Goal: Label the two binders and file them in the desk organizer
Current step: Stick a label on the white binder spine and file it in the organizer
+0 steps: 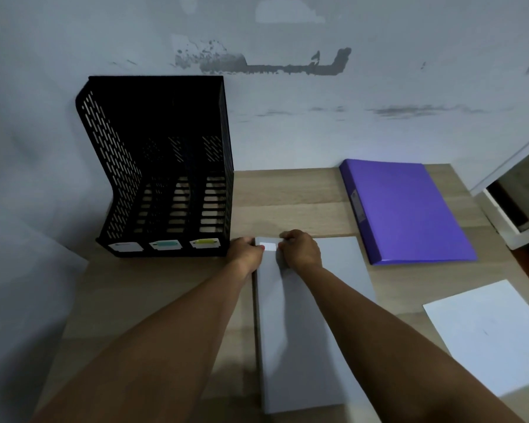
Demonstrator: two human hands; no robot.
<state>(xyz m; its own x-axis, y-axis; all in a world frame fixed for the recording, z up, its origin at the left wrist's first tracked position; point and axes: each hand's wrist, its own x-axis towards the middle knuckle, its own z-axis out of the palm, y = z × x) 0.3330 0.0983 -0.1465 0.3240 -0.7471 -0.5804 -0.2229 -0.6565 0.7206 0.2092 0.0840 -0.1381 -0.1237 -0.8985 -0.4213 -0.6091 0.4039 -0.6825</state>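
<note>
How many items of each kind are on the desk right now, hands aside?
Binders: 2, a grey binder and a purple binder
Desk organizer: 1
White label: 1
Paper sheet: 1
Total: 5

No legible text or labels

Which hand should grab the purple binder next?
The right hand, probably. The purple binder lies on its side of the grey binder; the left hand is beside the black organizer.
</note>
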